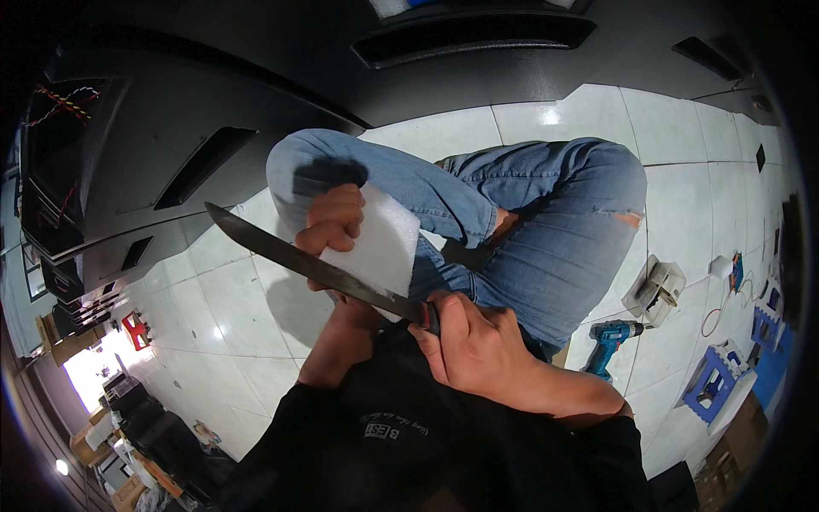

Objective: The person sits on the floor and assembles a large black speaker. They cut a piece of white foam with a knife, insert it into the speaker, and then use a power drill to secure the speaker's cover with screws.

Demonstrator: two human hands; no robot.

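Note:
My left hand (334, 224) is closed around a white foam block (381, 230), its fingers curled over the block's left side. The block is above my lap. In my right hand (482, 346) is a long knife (294, 258), gripped by its dark handle. Its broad grey blade points up and to the left, passing in front of the foam's lower left part and below my left fingers. Whether the blade touches or cuts into the foam I cannot tell. Part of the foam is hidden behind the blade and my left hand.
My crossed legs in blue jeans (563, 230) are under the work. Large black cabinets (230, 119) stand ahead and at left. On the tiled floor at right are a teal cordless drill (607, 343), a small box (655, 290) and a blue-and-white stool (715, 382). A red stool (135, 331) is far left.

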